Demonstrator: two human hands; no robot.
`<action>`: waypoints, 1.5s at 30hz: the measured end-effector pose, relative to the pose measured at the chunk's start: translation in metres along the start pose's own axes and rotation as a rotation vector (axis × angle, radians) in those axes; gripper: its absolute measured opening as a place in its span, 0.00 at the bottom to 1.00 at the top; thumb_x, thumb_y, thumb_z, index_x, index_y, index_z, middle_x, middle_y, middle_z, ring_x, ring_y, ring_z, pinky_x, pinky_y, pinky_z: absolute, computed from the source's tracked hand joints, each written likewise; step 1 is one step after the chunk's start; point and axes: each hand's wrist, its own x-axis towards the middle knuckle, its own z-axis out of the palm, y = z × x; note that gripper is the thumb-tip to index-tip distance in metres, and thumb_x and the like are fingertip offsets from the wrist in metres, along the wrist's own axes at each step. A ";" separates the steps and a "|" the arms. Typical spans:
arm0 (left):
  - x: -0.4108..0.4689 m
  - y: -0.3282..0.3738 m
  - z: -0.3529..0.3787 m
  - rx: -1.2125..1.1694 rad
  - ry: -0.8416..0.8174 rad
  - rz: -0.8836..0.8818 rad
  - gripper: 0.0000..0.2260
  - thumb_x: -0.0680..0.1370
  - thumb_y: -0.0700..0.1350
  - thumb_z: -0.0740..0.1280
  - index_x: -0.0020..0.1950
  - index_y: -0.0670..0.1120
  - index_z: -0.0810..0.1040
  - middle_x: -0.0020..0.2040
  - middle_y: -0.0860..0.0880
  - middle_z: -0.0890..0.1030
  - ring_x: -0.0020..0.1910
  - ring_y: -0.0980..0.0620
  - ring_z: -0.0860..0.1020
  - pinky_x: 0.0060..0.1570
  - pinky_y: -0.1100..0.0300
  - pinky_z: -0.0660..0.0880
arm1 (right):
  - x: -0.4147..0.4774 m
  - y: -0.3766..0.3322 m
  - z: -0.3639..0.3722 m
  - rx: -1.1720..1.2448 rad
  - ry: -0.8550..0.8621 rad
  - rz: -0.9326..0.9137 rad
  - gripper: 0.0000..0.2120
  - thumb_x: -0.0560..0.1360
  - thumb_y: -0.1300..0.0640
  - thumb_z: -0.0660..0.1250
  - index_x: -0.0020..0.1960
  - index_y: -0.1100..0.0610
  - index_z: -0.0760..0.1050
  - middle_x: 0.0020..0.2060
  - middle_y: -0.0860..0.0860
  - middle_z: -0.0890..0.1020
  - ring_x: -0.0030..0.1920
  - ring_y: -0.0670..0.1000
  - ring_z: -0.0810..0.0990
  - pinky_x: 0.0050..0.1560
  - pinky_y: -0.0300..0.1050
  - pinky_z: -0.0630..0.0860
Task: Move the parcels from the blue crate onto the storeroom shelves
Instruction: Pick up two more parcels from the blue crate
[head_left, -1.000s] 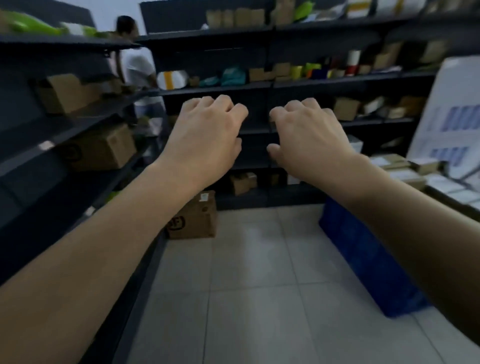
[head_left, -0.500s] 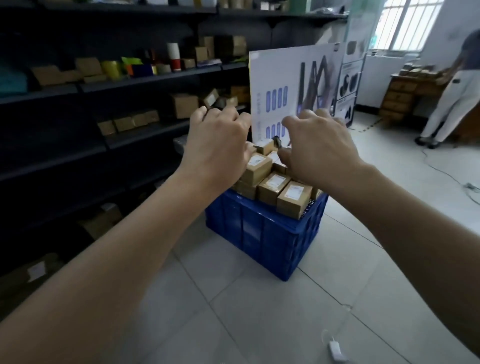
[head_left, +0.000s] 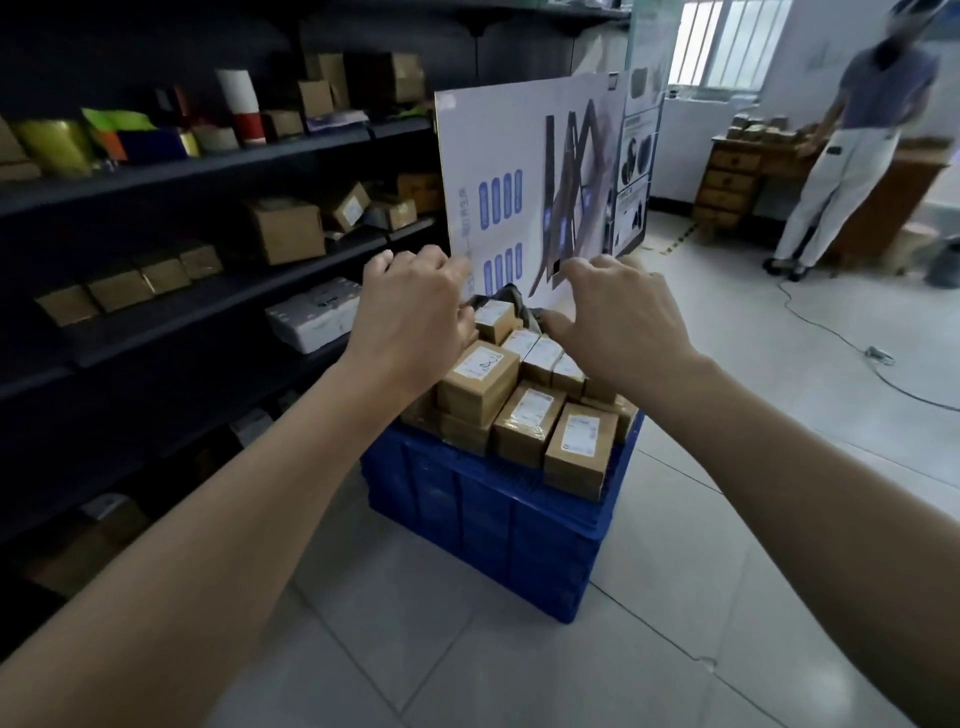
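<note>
Head view.

Blue crate on the tiled floor, just beside the dark shelves. Crate plastic, ribbed walls, filled past the rim.

Parcels: small brown cardboard boxes, each taped, each with a white printed label on top. Heaped in loose layers above the rim, some flat, some tilted. One box at the near right corner hangs over the edge. A dark grey bag lies crumpled at the back of the heap.

Left hand: back up, over the heap's left rear, fingers loosely curled downward, tips hidden. Nothing seen in its hold. Whether it touches a box, cannot tell.

Right hand: back up, over the right rear of the heap, fingers loosely curled, thumb out toward the left hand. Holds nothing visible.

White printed board stands upright right behind the crate.

Shelves carry more brown boxes, rolls of tape, and a white wrapped parcel on a lower level.

Far right: another person stands by a wooden surface with small boxes on it. A cable runs over the floor.
</note>
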 end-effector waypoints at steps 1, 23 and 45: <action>0.011 -0.006 0.010 -0.003 -0.011 -0.006 0.18 0.79 0.48 0.62 0.68 0.44 0.72 0.62 0.44 0.76 0.62 0.45 0.73 0.69 0.48 0.60 | 0.014 0.002 0.010 0.011 -0.010 0.004 0.18 0.78 0.49 0.61 0.64 0.57 0.72 0.57 0.56 0.79 0.60 0.58 0.74 0.58 0.51 0.70; 0.168 -0.151 0.213 -0.163 -0.238 -0.199 0.17 0.79 0.48 0.62 0.67 0.46 0.73 0.62 0.46 0.77 0.61 0.46 0.73 0.64 0.51 0.64 | 0.233 0.002 0.203 0.092 -0.232 0.028 0.18 0.78 0.47 0.63 0.62 0.58 0.73 0.53 0.56 0.78 0.56 0.59 0.75 0.54 0.54 0.74; 0.253 -0.246 0.393 -0.405 -0.654 -0.216 0.19 0.78 0.47 0.64 0.68 0.44 0.72 0.63 0.44 0.76 0.58 0.44 0.75 0.57 0.48 0.73 | 0.295 -0.005 0.365 0.223 -0.539 0.453 0.23 0.78 0.48 0.64 0.69 0.59 0.69 0.63 0.56 0.76 0.62 0.56 0.75 0.58 0.50 0.73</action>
